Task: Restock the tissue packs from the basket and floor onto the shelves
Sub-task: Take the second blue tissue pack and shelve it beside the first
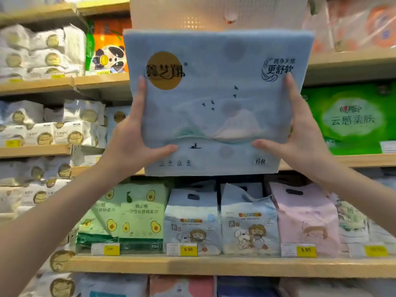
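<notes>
A large pale blue tissue pack (216,103) with a gold circle logo and a mountain drawing is held up in front of the wooden shelves. My left hand (132,138) grips its lower left side, thumb across the front and fingers running up the edge. My right hand (293,136) grips the lower right side the same way. The pack's bottom edge hangs just above the shelf board (347,160) behind it, and it hides the middle of that shelf.
White tissue packs (42,50) fill the left shelves. A green pack (353,118) stands on the right. Below sit green avocado packs (128,215), blue packs (248,226) and a pink pack (306,219) behind yellow price tags. A white perforated panel (214,11) is above.
</notes>
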